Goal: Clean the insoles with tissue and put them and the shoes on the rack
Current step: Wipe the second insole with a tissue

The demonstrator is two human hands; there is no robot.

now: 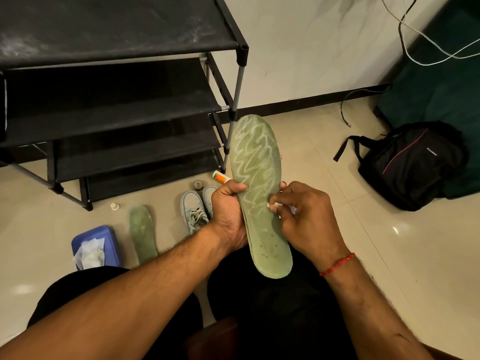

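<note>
A long green insole with a pale wavy pattern is held upright in front of me. My left hand grips its left edge near the middle. My right hand pinches a small white tissue against the insole's right side. A second green insole lies flat on the floor. A pair of pale blue laced shoes stands on the floor beside it, partly hidden by my left hand. The black shoe rack with several fabric shelves stands at the upper left.
A blue tissue box with white tissue showing sits on the floor at the lower left. A small orange-and-white tube, a round jar and a small cap lie near the rack's foot. A black backpack and cables are at the right.
</note>
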